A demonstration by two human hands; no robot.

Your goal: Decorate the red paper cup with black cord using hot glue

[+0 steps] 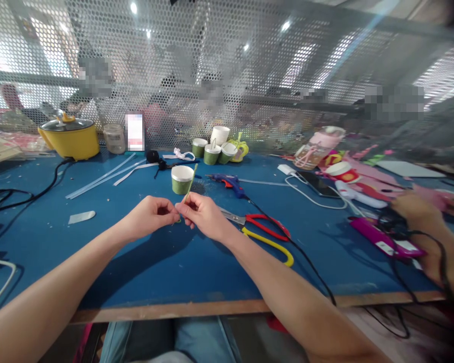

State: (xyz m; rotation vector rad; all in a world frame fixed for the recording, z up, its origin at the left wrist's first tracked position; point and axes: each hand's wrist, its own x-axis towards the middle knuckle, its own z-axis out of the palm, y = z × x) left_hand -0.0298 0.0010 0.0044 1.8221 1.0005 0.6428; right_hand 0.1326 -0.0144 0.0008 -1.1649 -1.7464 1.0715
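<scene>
Blue worktable [144, 272], perforated metal screen [249, 75] along its far edge. Yellow electric pot [70, 137] with glass lid far left, black cord running off it. Co-worker's forearm [431, 237] at right edge over a magenta device [386, 242] and tangled black cable; not the wearer's.

Scissors [265, 234], one red and one yellow handle, flat on the table just right of the right hand. Blue glue gun [229, 182] behind them, cord trailing toward the near edge. Long clear strips [102, 176] lying left of centre. Cluster of green paper cups [212, 151] near the screen; one single green cup [182, 179] stands closer, just behind the hands. Phone [320, 184] on charge cable to the right.

Left hand [149, 217] and right hand [202, 214] meet mid-table, raised off the surface, fingertips touching. Both pinch the lower end of a thin green strip [191, 184]; it stands tilted up and away, its top overlapping the single cup in view. Both grips closed on it, thumb against forefinger.
</scene>
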